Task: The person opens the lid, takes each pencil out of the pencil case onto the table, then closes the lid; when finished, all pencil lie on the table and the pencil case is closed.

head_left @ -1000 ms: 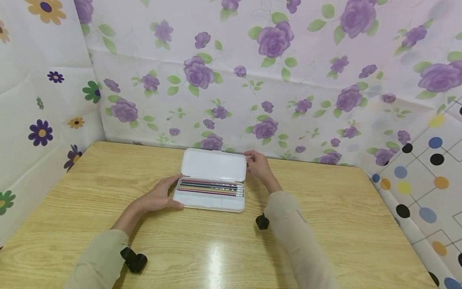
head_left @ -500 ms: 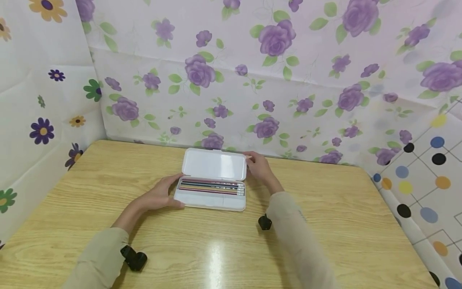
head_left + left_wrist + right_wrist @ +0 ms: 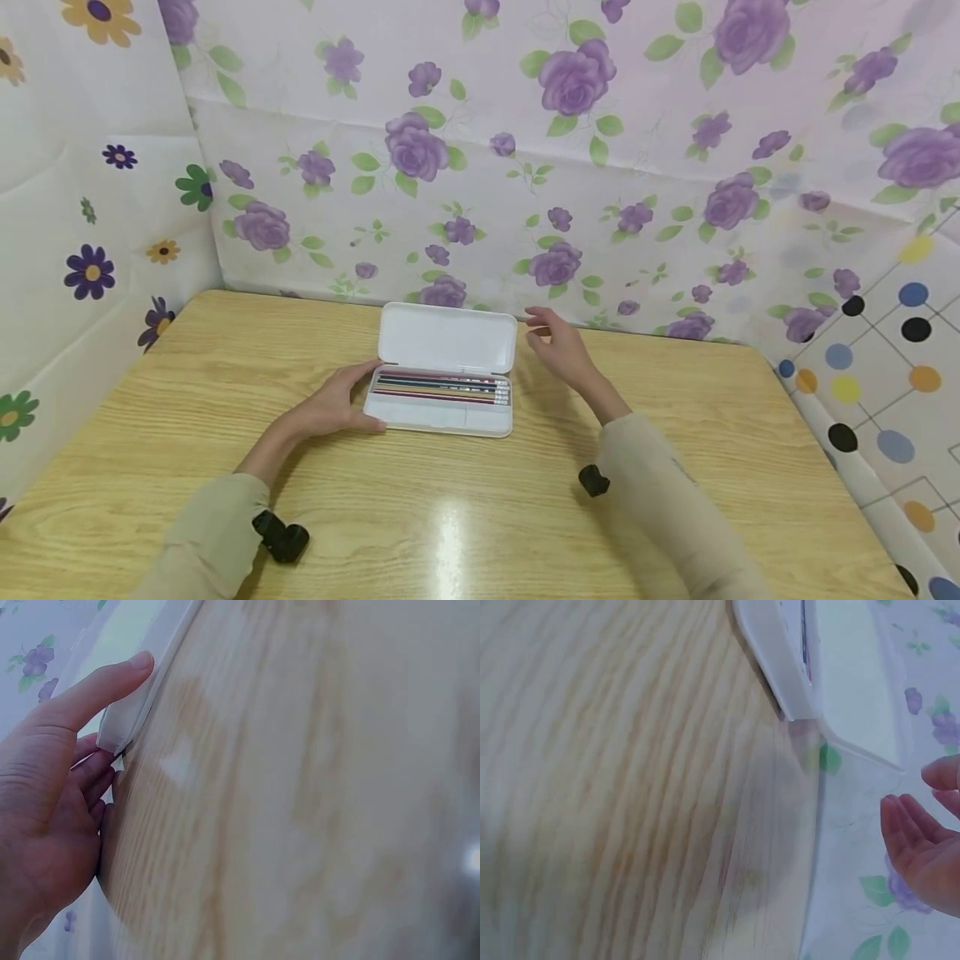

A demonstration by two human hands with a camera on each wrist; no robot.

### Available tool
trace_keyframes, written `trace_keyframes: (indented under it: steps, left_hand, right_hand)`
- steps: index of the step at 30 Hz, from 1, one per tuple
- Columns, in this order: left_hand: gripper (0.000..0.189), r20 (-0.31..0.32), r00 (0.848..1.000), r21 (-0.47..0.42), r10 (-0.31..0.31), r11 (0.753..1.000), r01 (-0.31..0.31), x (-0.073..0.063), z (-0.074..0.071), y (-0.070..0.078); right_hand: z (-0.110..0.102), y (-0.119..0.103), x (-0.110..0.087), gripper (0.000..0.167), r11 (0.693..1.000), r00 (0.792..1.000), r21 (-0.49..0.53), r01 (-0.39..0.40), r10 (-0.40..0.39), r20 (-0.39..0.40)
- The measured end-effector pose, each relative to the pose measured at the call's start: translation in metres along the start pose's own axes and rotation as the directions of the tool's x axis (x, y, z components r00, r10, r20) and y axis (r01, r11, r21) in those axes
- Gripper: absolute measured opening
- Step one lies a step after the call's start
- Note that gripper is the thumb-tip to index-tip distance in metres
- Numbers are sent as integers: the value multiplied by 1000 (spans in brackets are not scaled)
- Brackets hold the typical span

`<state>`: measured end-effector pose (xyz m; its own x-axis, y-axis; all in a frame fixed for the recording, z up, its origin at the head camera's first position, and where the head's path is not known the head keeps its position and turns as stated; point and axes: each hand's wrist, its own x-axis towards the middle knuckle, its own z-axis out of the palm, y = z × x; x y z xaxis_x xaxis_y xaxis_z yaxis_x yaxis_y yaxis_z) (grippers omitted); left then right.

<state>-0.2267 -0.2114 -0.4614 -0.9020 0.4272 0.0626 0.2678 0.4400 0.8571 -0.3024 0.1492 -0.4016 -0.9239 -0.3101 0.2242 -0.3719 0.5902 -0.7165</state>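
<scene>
A white pencil case lies on the table with its lid raised at the back. Several pencils with white ends lie side by side in the rear part of its base. My left hand holds the left end of the base, thumb at the front edge and fingers toward the back; in the left wrist view the thumb and fingers span that end of the case. Just right of the lid, my right hand is held apart from it, fingers loosely bent and nothing in them, as the right wrist view also shows.
The wooden table ends at a flowered cloth wall close behind the lid. Patterned cloth also stands at the left and right sides. A black wrist camera sits at the left sleeve, another at the right.
My right hand has let go of the lid's right edge and moved a little to the right. The lid stays up. My left hand keeps its place at the case.
</scene>
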Motion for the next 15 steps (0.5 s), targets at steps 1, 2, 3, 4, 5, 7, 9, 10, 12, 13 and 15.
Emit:
trace_keyframes:
  steps: [1, 2, 3, 4, 5, 7, 9, 10, 12, 13, 15]
  left_hand:
    - [96, -3, 1000, 3, -4, 1000, 4, 0, 0, 0]
    - [97, -6, 1000, 8, -9, 1000, 9, 0, 0, 1]
    - [97, -8, 1000, 10, -12, 1000, 12, -1, 0, 1]
    - [97, -10, 1000, 10, -12, 1000, 12, -1, 0, 1]
    - [97, -11, 1000, 11, -11, 1000, 12, 0, 0, 1]
    - [96, -15, 1000, 10, -7, 1000, 8, 0, 0, 0]
    - [96, -16, 1000, 3, 4, 1000, -4, 0, 1, 0]
    - [95, -16, 1000, -1, 9, 1000, -9, 1, 1, 0]
    - [95, -19, 1000, 2, 11, 1000, -11, 1, 1, 0]
    - [95, -21, 1000, 4, 11, 1000, -11, 0, 2, 0]
    - [95, -25, 1000, 6, 9, 1000, -8, 0, 2, 0]
  right_hand:
    - [0, -1, -2, 40, 1000, 1000, -7, 14, -14, -15]
    - [0, -1, -4, 37, 999, 999, -18, 32, -32, -24]
    - [0, -2, -6, 35, 998, 999, -29, 47, -48, -24]
    - [1, -2, -8, 33, 997, 998, -40, 62, -63, -19]
    - [1, -3, -10, 30, 996, 997, -50, 80, -81, -7]
    - [3, -5, -14, 27, 991, 993, -63, 115, -113, 35]
    - [7, -7, -17, 25, 989, 988, -67, 133, -126, 94]
    - [9, -9, -18, 24, 988, 984, -68, 142, -133, 123]
    - [13, -12, -20, 24, 985, 973, -71, 159, -144, 180]
    - [16, -14, -21, 24, 984, 967, -67, 166, -149, 207]
    - [22, -18, -21, 24, 982, 955, -66, 179, -157, 251]
